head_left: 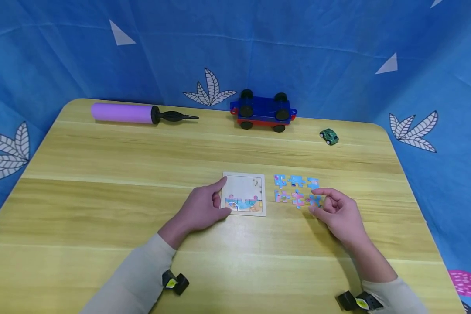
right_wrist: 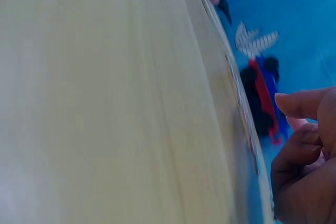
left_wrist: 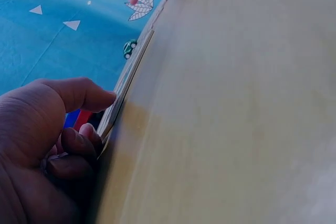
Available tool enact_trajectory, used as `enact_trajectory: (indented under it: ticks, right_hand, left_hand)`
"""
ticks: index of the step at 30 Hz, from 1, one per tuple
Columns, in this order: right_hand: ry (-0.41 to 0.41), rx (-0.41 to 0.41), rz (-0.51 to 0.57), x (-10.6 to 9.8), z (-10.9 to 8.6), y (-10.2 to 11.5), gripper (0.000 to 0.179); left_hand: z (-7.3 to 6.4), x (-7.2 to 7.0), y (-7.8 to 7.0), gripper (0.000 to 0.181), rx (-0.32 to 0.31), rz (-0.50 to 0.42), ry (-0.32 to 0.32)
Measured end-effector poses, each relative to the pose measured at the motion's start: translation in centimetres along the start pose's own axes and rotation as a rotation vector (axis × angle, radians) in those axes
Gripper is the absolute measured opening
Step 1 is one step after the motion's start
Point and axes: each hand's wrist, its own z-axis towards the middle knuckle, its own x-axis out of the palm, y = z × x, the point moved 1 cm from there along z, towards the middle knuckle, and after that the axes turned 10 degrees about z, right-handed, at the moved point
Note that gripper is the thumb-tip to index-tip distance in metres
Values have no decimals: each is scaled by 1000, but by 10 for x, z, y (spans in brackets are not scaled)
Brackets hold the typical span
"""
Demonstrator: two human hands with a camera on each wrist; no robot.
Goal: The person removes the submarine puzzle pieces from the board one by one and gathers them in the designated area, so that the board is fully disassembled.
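My left hand (head_left: 202, 206) holds the left side of a square jigsaw tray (head_left: 263, 192), one digit at the upper corner and one at the lower. Along the tray's bottom runs a row of joined pieces (head_left: 241, 204); above it the pale backing shows. Right of the tray, loose jigsaw pieces (head_left: 297, 181) lie in two rows of three. Over the right end of these rows is my right hand (head_left: 344, 216), thumb and index finger apart around the lower right piece (head_left: 314, 199). In the right wrist view nothing shows between its fingertips (right_wrist: 283, 102).
Along the table's back edge lie a purple hand pump (head_left: 121, 113) with a black nozzle, a blue and red toy wagon (head_left: 264, 110) with its wheels showing, and a small green toy car (head_left: 329, 136). A blue patterned cloth (head_left: 298, 52) hangs behind the wooden table (head_left: 114, 174).
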Motion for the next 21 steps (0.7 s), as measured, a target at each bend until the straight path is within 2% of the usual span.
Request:
enact_trajectory:
  ticks: [5, 14, 21]
  right_hand:
    - [59, -38, 37, 27, -1, 8, 36]
    - [148, -64, 50, 67, 5, 16, 33]
    - [236, -74, 43, 98, 13, 21, 31]
  left_hand:
    - [1, 0, 3, 82, 35, 9, 9]
    - [1, -1, 3, 81, 49, 8, 15]
    - [-1, -3, 5, 84, 49, -27, 25]
